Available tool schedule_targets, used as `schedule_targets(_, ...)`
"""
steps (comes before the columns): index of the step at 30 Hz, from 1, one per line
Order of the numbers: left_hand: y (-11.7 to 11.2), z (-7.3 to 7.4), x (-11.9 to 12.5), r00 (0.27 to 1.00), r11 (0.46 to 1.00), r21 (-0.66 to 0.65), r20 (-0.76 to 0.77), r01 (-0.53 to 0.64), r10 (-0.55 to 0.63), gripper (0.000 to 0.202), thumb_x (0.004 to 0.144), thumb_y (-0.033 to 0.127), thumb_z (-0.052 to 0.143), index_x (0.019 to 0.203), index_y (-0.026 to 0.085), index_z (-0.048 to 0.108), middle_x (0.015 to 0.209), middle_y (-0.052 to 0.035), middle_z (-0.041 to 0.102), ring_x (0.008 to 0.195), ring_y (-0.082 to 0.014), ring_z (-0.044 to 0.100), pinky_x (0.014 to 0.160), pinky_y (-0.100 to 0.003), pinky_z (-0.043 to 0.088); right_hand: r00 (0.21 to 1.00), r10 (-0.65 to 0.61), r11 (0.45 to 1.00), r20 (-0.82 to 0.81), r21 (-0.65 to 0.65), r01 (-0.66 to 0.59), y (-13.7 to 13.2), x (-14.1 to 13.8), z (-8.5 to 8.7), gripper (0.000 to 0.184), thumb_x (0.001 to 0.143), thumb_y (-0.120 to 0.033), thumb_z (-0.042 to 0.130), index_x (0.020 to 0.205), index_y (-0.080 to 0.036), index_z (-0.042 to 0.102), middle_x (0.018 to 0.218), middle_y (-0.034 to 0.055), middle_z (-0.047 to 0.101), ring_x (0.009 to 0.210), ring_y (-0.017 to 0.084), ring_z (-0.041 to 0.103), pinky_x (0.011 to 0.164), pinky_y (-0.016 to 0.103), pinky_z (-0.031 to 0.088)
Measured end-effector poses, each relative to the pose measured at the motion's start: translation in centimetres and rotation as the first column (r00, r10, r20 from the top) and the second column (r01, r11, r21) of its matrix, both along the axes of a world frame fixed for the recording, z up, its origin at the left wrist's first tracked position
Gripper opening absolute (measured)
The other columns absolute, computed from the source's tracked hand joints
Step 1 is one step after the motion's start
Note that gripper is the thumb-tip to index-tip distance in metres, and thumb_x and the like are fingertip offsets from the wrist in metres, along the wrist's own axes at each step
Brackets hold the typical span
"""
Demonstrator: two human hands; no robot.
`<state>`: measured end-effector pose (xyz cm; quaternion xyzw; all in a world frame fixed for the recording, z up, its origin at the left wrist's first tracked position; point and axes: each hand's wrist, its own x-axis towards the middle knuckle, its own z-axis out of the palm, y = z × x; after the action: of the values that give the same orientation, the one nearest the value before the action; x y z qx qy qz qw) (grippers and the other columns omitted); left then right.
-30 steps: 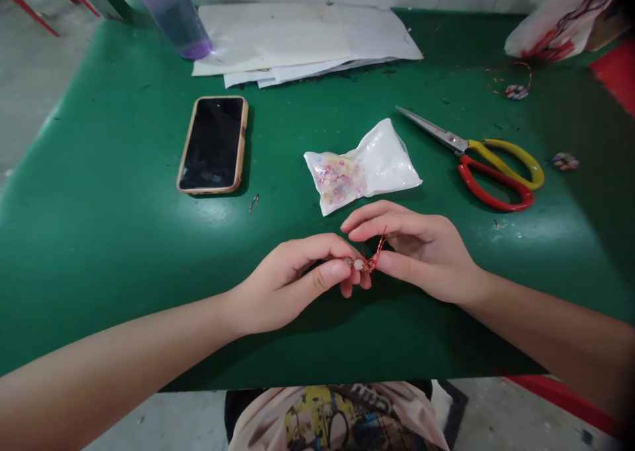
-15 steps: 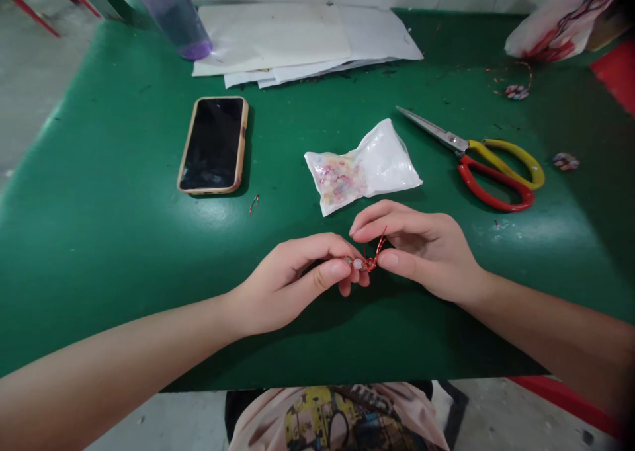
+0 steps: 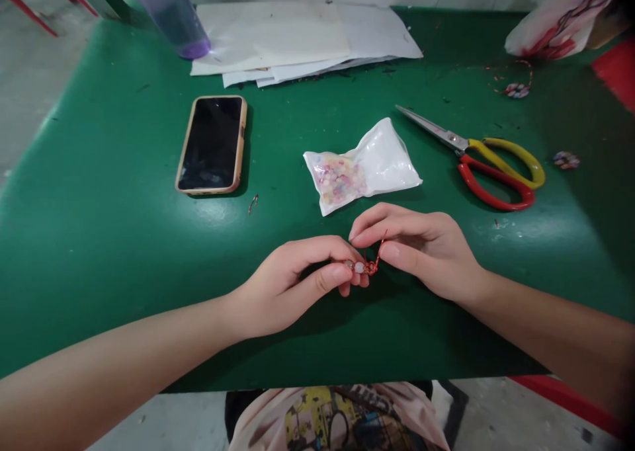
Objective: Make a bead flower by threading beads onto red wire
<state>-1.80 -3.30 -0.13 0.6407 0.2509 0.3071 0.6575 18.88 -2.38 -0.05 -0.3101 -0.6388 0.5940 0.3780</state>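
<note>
My left hand (image 3: 297, 282) pinches a small beaded piece of red wire (image 3: 364, 264) between thumb and fingertips, just above the green table (image 3: 99, 239). My right hand (image 3: 421, 249) meets it from the right, thumb and forefinger closed on the free twisted end of the same wire. A pale bead shows at the left fingertips. A clear plastic bag of coloured beads (image 3: 360, 166) lies just beyond both hands.
Scissors with red and yellow handles (image 3: 489, 166) lie to the right of the bag. A phone (image 3: 212, 143) lies face up at the left, and a scrap of red wire (image 3: 253, 203) near it. White papers (image 3: 297, 41), a purple bottle (image 3: 173, 11) and finished bead pieces (image 3: 516, 90) are at the back.
My right fingers have drawn in closer to the wire end, and both hands sit slightly lower. Nothing else on the table has moved.
</note>
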Motion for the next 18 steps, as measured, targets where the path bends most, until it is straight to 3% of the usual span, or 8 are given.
schedule_targets(9, 0.00, -0.05, -0.07, 0.997, 0.993, 0.095, -0.029, -0.064, 0.068, 0.014, 0.092, 0.020, 0.046, 0.090, 0.015, 0.059, 0.086, -0.0033, 0.062, 0.075, -0.0092, 0.057, 0.072, -0.021, 0.049, 0.999, 0.033, 0.998, -0.013, 0.061, -0.033, 0.05, 0.02, -0.19, 0.033, 0.078, -0.017, 0.064, 0.108, -0.030, 0.066, 0.104, 0.0029, 0.057, 0.092, 0.015, 0.058, 0.078, 0.030, 0.052)
schedule_targets(18, -0.14, -0.02, -0.07, 0.986, 0.962, 0.244, -0.087, -0.120, 0.145, 0.011, 0.089, 0.016, 0.050, 0.090, 0.016, 0.061, 0.093, -0.0051, 0.067, 0.084, -0.0119, 0.061, 0.071, -0.022, 0.049, 0.999, -0.040, 0.987, -0.010, 0.156, 0.041, 0.01, -0.14, -0.41, 0.033, 0.075, -0.013, 0.067, 0.103, -0.029, 0.068, 0.095, 0.0025, 0.061, 0.088, 0.015, 0.058, 0.078, 0.033, 0.052)
